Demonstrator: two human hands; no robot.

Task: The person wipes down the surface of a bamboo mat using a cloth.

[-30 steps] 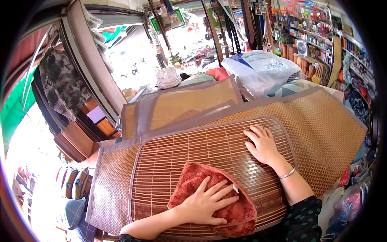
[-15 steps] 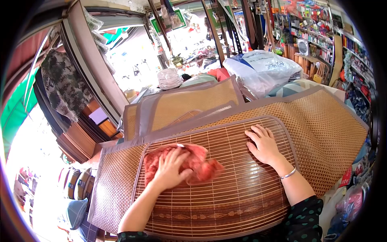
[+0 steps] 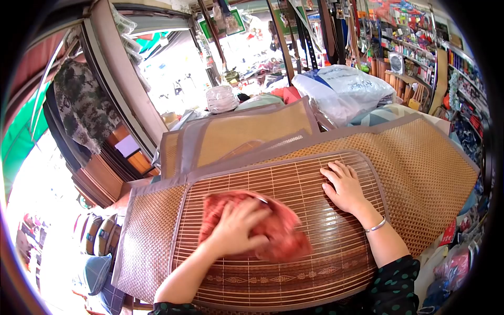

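Observation:
A slatted bamboo mat (image 3: 294, 184) with rounded corners and a grey-brown border lies over a larger woven mat (image 3: 420, 157). My left hand (image 3: 241, 226) presses on a crumpled red cloth (image 3: 281, 223) left of the middle of the slatted mat, its fingers bent over the fabric and blurred by motion. Toward the right edge of the same mat rests my right hand (image 3: 344, 186), palm down, fingers somewhat spread, holding nothing. A silver bangle (image 3: 376, 226) circles that wrist.
Another woven mat (image 3: 252, 131) lies behind. A plastic-wrapped bundle (image 3: 346, 86) is at the back right, beyond the mats. Belts (image 3: 304, 39) hang overhead. Stocked shelves (image 3: 409, 50) line the right, and folded cushions (image 3: 100, 236) sit at lower left.
My left hand and the red cloth have slid right and slightly toward me across the slatted mat. The right hand stays in nearly the same place.

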